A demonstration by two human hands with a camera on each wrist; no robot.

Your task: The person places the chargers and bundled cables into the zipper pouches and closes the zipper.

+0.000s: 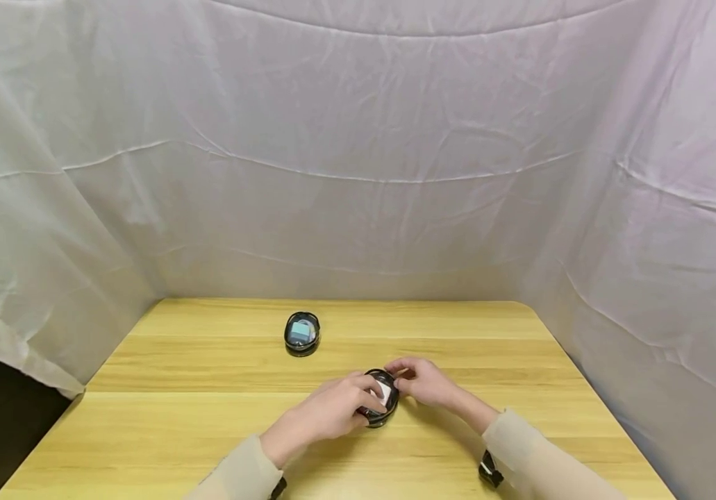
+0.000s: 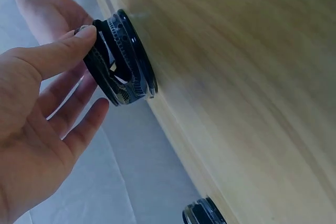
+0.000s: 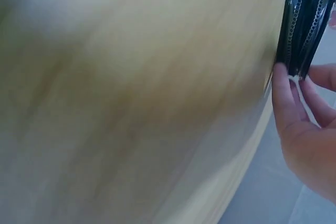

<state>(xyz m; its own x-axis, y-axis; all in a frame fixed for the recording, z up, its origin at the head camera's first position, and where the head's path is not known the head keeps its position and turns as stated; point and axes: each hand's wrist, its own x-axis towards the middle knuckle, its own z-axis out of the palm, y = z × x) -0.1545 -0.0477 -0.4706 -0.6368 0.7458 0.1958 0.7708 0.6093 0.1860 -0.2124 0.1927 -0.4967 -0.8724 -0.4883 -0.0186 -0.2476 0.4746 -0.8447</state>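
A small oval black zip case (image 1: 393, 401) with a see-through top lies on the wooden table, something white showing inside. My left hand (image 1: 335, 411) holds it from the left, fingers over the top and thumb at the near side. In the left wrist view the case (image 2: 125, 51) shows two zip tracks round its side, and the thumb presses its upper edge. My right hand (image 1: 426, 383) pinches at the far right edge of the case. In the right wrist view those fingertips (image 3: 281, 72) sit at the end of the zip tracks, where a small pale piece shows between them.
A second oval black case (image 1: 302, 335) with a clear top and a teal piece inside stands farther back on the left of the table (image 1: 458, 333). White cloth (image 1: 358, 222) hangs round the back and sides.
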